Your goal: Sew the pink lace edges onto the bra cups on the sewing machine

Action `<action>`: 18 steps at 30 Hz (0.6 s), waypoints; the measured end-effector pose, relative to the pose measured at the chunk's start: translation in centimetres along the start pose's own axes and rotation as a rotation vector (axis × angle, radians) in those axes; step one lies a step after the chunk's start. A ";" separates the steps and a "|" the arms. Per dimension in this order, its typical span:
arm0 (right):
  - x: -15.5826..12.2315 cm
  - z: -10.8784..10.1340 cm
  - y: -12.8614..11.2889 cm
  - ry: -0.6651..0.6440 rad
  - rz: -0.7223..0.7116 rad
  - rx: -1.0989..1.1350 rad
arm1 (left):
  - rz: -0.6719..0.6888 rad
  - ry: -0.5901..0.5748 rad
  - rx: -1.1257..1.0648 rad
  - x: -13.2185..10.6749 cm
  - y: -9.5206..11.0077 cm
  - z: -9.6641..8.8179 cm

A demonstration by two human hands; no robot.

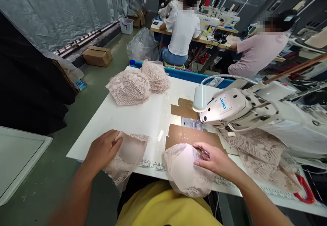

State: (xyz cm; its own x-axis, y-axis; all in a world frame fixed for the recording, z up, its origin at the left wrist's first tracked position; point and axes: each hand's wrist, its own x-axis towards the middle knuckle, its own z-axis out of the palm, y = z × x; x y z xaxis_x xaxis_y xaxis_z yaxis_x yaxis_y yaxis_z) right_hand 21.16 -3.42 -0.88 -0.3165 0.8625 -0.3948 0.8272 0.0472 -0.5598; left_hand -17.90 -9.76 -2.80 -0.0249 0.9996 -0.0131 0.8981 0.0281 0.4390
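Observation:
My left hand is closed on the upper edge of a beige lace bra cup, which hangs over the front edge of the white table. At the table's front, a second lace bra cup lies with its smooth pale side up, its lower part past the edge. My right hand grips this cup's right side with thumb and index finger. A small dark metal tool shows among those fingers; its kind is hard to make out.
Two stacks of lace cups sit at the table's far left. A white JUKI sewing machine with a lamp stands right, beside brown card and piled lace. Red-handled scissors lie far right. Co-workers sit ahead.

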 end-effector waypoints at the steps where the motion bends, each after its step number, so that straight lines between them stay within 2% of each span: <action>1: -0.1 0.3 0.0 -0.022 0.003 -0.040 | -0.005 0.015 -0.007 -0.1 -0.3 0.1; 3: -0.1 1.0 -0.4 -0.038 -0.010 -0.078 | -0.002 0.044 -0.012 -0.2 -0.6 0.2; 8: 1.8 1.9 -2.9 0.050 -0.053 0.054 | 0.045 0.097 0.005 0.3 -0.6 0.5; 12: 3.6 1.4 -5.5 -0.049 -0.137 -0.190 | 0.070 0.094 -0.050 0.3 -1.0 0.5; 14: 4.4 0.9 -6.6 -0.053 -0.216 -0.284 | 0.068 0.088 -0.113 0.2 -1.3 0.4; 16: 5.4 0.3 -7.7 0.001 -0.287 -0.232 | 0.053 0.071 -0.188 0.2 -1.5 0.0; 18: 6.5 0.0 -8.7 0.069 -0.331 -0.089 | 0.022 0.018 -0.245 0.2 -1.6 -0.5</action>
State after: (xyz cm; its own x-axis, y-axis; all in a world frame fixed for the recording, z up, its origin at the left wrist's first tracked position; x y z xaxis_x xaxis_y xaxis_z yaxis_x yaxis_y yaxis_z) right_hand 11.94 1.80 1.42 -0.5444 0.8252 -0.1504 0.7234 0.3711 -0.5822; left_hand -19.58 -9.61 -3.02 -0.0163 0.9998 0.0138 0.7654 0.0036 0.6435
